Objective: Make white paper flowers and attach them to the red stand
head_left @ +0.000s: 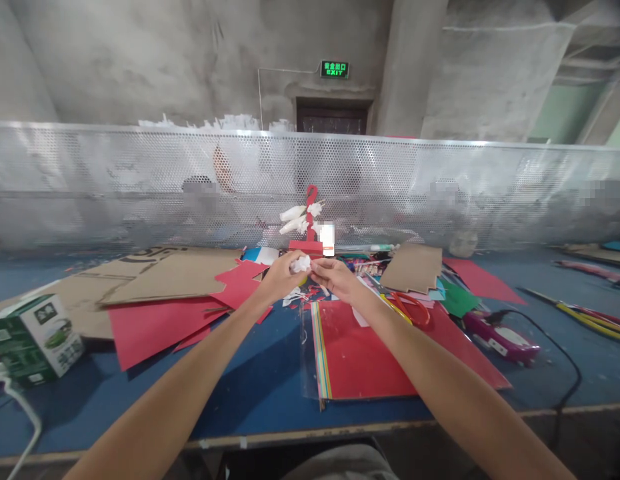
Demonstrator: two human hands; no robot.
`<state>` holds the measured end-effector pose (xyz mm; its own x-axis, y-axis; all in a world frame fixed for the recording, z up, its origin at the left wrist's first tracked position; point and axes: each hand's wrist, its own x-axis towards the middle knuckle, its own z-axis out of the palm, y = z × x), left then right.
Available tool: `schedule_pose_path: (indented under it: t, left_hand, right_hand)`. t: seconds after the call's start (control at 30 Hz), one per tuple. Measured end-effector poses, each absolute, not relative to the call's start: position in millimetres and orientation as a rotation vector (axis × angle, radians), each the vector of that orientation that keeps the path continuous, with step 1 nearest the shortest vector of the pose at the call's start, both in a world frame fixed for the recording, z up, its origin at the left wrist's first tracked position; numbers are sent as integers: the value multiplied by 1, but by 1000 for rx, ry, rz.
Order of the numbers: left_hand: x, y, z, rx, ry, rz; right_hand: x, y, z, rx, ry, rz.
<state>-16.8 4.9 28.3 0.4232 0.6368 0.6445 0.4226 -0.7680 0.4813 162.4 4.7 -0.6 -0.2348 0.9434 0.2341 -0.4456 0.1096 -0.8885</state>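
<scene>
A small ruffled white paper flower (301,265) is held up over the middle of the table, in front of me. My left hand (281,276) is closed around its left side. From the right, the thumb and fingers of my right hand (334,276) pinch together at its edge. Just behind my hands stands a red paper hook-shaped stand (311,230) with white flowers (293,215) fixed to it. Next to it a phone (329,241) with a lit screen leans upright. White and red paper scraps (295,295) lie below my hands.
Red sheets (155,327) and brown cardboard (175,277) lie left, near a green-and-white box (37,340). To the right are a pack of coloured paper (370,360), red-handled scissors (415,310), a purple power strip (505,339) and yellow-handled pliers (580,313). A perforated metal screen (115,193) stands behind.
</scene>
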Motion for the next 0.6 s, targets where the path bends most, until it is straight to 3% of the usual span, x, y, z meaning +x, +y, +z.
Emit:
schedule_pose_path:
  t: [0.6]
  left_hand:
    - [-19,19,17,1837,889,1202]
  right_hand:
    - [155,-1,1,-675,-1273,1252]
